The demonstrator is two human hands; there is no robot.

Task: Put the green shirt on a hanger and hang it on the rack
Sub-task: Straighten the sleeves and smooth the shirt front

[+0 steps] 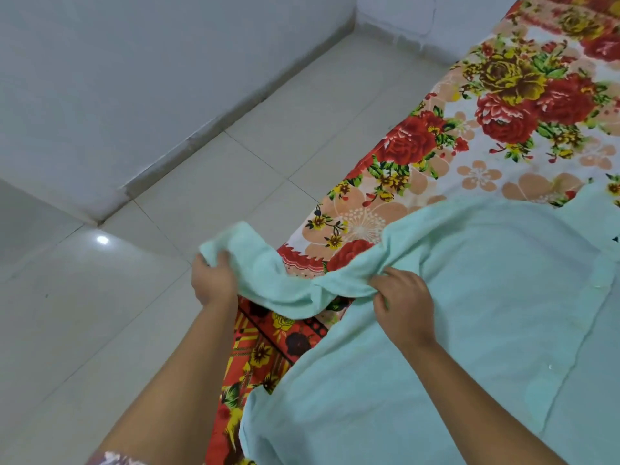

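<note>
The shirt [469,330] lies spread on the bed, front up, pale green against the flowered sheet [496,135], and it fills the lower right of my view. Its row of small clear buttons [550,366] runs up the placket at the right, and the far edge of the cloth reaches toward the middle of the sheet. My left hand [214,280] is out past the bed's edge, above the tiled floor [161,209], with fingers and thumb curled round the end of the sleeve [268,273]. The sleeve is lifted off the sheet and sags in a loose band between my two hands. My right hand [402,303] rests on the shirt where the sleeve joins the body, knuckles up. Its fingertips pinch a bunched fold of cloth there, so wrinkles gather round them. Both my forearms are bare and reach in from the bottom of the frame. The sheet, with its red and yellow roses, hangs over the side of the bed below the sleeve. Beyond the floor a white wall [100,78] runs along the left and meets another at the far corner. A bright spot of light shines on a tile near my left hand.
</note>
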